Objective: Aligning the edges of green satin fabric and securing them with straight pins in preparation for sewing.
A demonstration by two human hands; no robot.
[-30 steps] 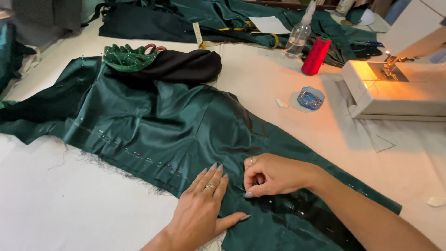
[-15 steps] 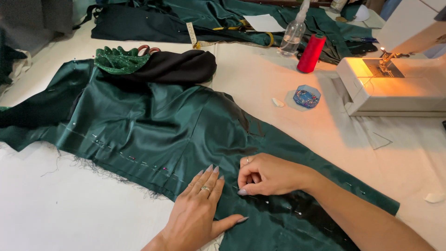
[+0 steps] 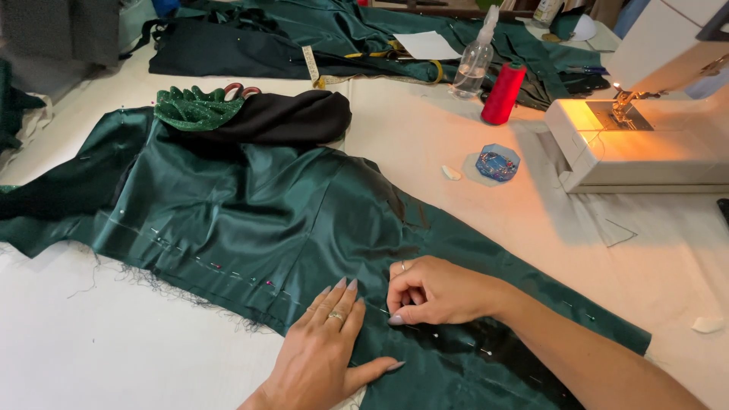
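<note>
Satin (image 3: 250, 220) lies spread on the tabletop (image 3: 114, 357). Left hand (image 3: 326, 345) presses it flat, fingers wide; right hand (image 3: 433, 292) pinches a pin at the seam. Blue pin box (image 3: 497, 162) sits beyond, contents unclear.

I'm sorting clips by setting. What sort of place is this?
Most likely a sewing or tailoring workroom: a lit white sewing machine, a red thread spool, and pinned dark green satin fabric spread over the white worktable.
</note>
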